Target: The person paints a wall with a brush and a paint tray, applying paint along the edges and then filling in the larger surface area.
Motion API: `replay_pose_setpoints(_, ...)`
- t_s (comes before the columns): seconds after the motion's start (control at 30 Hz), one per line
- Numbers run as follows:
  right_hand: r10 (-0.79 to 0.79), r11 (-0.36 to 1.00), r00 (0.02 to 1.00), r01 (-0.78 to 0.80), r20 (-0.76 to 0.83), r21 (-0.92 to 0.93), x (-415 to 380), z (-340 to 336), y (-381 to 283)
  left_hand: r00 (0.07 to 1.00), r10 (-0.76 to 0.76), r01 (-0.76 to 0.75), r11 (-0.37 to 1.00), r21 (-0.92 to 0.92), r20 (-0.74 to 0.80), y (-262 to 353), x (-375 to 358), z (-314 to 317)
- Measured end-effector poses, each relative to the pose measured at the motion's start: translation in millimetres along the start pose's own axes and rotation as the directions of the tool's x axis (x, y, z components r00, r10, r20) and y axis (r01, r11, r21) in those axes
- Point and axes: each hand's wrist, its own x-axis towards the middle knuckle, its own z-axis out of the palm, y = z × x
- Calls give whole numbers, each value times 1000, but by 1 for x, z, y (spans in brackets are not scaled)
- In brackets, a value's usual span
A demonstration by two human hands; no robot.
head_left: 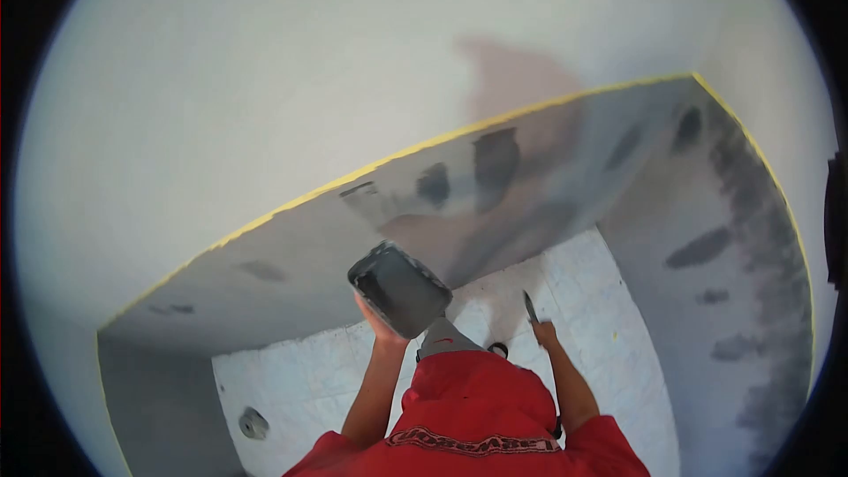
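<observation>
A dark rectangular mud pan (408, 293) with grey smears on its rim rests on my left hand (383, 325), whose fingers are mostly hidden beneath and behind it. Dark grey compound shows along one inner side of the pan. My right hand (545, 334) is closed around the handle of a putty knife (530, 306), its thin blade seen nearly edge-on and pointing up toward the wall. Ahead of both hands is the grey lower wall (309, 252), marked with darker, wet-looking patches (496, 163). Neither hand touches the wall.
Yellow tape (397, 156) divides the grey band from the pale upper wall (265, 79). A second grey wall (671, 212) with many dark patches runs along the right. White sheeting or tile covers the floor (583, 300). A small round grey object (253, 424) lies at lower left.
</observation>
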Motion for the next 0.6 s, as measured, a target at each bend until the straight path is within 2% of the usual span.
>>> replay_pose_setpoints(0.03,-20,998,996,26,-92,65,4,17,59,1000,4,-4,1000,24,24,3,1,3)
replay_pose_setpoints(0.07,109,986,994,-110,16,123,-15,11,86,1000,24,-24,1000,-3,3,6,1,2)
replay_pose_setpoints(0.1,248,942,969,-246,22,227,-19,24,137,999,23,-22,1000,-12,27,7,-1,2)
replay_pose_setpoints(0.13,410,860,911,-400,38,319,-45,20,153,999,14,-13,1000,-18,52,8,-1,2)
replay_pose_setpoints(0.17,597,649,797,-547,91,529,-85,6,135,997,2,0,1000,-22,80,8,-1,2)
replay_pose_setpoints(0.2,637,600,763,-579,109,552,-102,1,130,997,-17,19,999,-31,82,6,1,2)
replay_pose_setpoints(0.37,511,794,856,-503,73,342,-124,23,155,973,-176,192,976,-102,147,-15,0,14)
replay_pose_setpoints(0.5,259,966,965,-260,46,15,-117,45,167,951,-285,295,953,-69,122,-45,-5,1)
replay_pose_setpoints(0.57,111,984,993,-103,50,-146,-114,56,173,928,-345,359,928,-95,139,-52,-7,0)
replay_pose_setpoints(0.6,40,978,998,-28,55,-206,-111,61,177,931,-325,348,928,-136,164,-59,-5,1)
